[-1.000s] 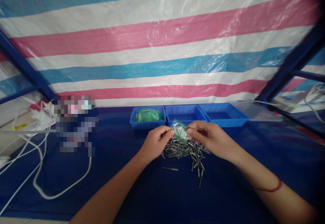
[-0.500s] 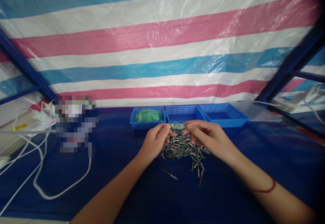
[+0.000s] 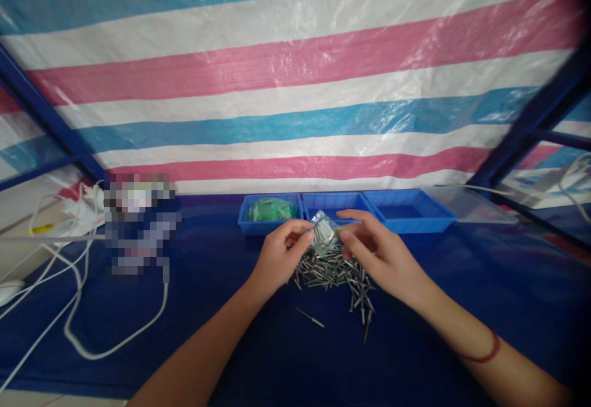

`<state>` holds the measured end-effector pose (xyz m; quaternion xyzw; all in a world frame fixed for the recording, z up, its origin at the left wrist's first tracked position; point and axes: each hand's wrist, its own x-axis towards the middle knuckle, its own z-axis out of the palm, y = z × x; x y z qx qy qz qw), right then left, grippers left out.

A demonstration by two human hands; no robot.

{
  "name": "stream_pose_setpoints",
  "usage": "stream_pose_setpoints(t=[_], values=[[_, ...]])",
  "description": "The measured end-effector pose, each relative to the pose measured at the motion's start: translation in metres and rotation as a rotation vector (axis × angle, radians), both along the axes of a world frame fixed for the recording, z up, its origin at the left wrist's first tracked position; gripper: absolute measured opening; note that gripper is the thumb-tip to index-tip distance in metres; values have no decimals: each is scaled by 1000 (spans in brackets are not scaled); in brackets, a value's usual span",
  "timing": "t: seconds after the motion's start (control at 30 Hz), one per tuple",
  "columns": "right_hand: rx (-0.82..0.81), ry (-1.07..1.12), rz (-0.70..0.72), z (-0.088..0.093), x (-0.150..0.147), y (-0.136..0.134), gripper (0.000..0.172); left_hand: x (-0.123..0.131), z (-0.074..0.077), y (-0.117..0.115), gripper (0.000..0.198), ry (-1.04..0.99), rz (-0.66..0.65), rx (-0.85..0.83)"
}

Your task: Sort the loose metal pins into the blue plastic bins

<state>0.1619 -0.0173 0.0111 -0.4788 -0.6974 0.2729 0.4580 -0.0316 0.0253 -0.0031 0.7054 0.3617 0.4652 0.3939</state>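
Note:
A small clear plastic bag (image 3: pixel 324 232) with metal rivets inside is held above a pile of loose rivets (image 3: pixel 327 273). My left hand (image 3: pixel 284 253) pinches its left edge between thumb and forefinger. On the right edge, the thumb and a finger of my right hand (image 3: pixel 376 250) hold the bag, while the forefinger is lifted away from it. One rivet (image 3: pixel 310 318) lies apart, nearer to me than the pile. Behind the hands stands a blue bin with green packets (image 3: pixel 272 210).
Two more blue bins (image 3: pixel 409 205) adjoin the first on its right, with a clear plastic sheet or lid (image 3: pixel 475 205) beyond. White cables (image 3: pixel 80 345) run over the left of the blue table (image 3: pixel 207 358). A striped sheet (image 3: pixel 295 111) hangs behind.
The bag has turned so that its flat face and the rivets inside show. My right forefinger has lifted off it. The camera view has shifted slightly.

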Motion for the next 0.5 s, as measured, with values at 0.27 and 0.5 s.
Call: stream_pose_setpoints(t=[0.27, 0.5], values=[[66, -136, 14, 4, -5, -7, 41, -29, 23, 20, 22, 48, 563, 290], [78, -178, 40, 4, -6, -8, 41, -65, 27, 46, 31, 85, 803, 353]])
